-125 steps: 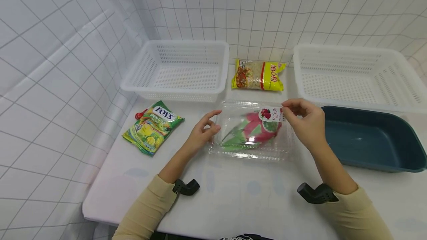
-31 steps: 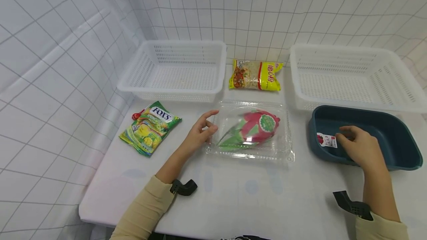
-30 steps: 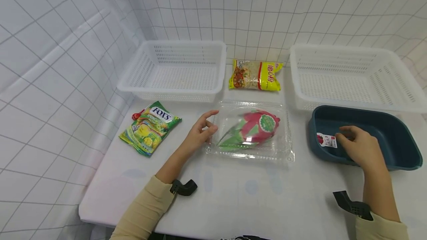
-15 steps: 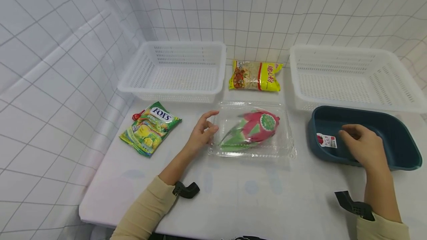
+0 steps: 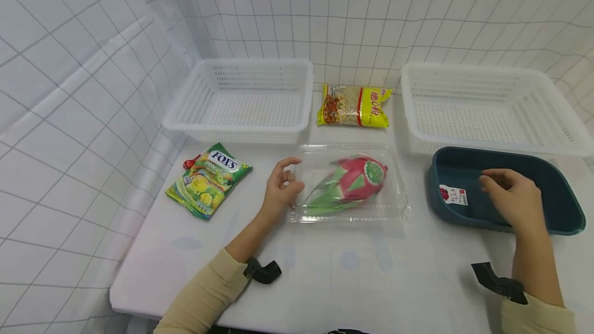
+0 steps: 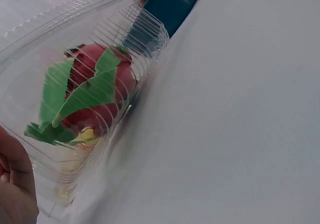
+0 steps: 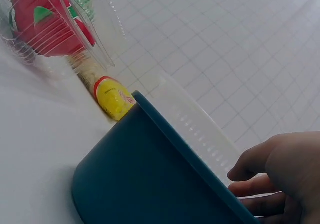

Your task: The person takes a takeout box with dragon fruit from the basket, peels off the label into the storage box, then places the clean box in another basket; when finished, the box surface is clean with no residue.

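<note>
My left hand (image 5: 280,189) rests at the left side of a clear plastic clamshell box (image 5: 303,169), thumb and index finger bent and apart by its edge. Inside the box lies a pink and green dragon fruit (image 5: 359,182) with a round green sticker. My right hand (image 5: 517,197) is over the dark teal basin (image 5: 573,220), fingers loosely bent and holding nothing. A white and red label (image 5: 453,195) lies in the basin, to the left of that hand. In the right wrist view, the fingers (image 7: 250,164) show beyond the basin's rim.
One white perforated basket (image 5: 250,133) stands at the back left and another (image 5: 492,143) at the back right, behind the basin. A yellow noodle packet (image 5: 354,106) lies between them. A green FOX'S candy bag (image 5: 209,182) lies left, with a small red thing (image 5: 189,163) at its edge.
My right hand went from the box's label to the basin; the label now lies there, off the box. The hand has since drawn slightly right, away from it. My left hand stays by the box.
</note>
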### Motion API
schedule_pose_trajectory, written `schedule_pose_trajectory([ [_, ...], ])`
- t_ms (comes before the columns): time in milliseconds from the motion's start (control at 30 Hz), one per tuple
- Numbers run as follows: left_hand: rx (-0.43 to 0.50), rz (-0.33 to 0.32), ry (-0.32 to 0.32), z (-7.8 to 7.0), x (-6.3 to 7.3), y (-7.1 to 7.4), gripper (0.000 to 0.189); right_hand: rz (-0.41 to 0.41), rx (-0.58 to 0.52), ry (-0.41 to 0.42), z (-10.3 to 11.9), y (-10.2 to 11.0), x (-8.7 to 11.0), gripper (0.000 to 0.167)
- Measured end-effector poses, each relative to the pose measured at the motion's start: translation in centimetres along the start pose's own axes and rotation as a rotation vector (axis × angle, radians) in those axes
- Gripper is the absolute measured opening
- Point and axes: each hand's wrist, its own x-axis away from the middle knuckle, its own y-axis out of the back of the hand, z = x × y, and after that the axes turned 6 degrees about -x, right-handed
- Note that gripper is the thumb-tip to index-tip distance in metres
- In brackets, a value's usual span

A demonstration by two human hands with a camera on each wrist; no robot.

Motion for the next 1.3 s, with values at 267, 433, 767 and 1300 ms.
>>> schedule_pose_trajectory([
  [267,0.029,-0.074,-0.016,-0.2,0.1,-0.2,0.053,-0.046,-0.071,-0.06,-0.4,0.6,-0.7,0.05],
  [433,0.063,-0.074,-0.026,-0.6,0.1,-0.4,0.052,-0.066,-0.102,-0.085,-0.6,1.1,-1.1,0.053],
  [767,0.137,-0.071,-0.029,-2.3,-0.4,-1.8,0.049,-0.172,-0.206,-0.125,-0.3,2.0,-1.9,0.01],
  [1300,0.173,-0.089,-0.07,-5.5,-4.2,-3.7,0.049,-0.355,-0.406,-0.183,0.7,2.5,-3.3,0.012],
])
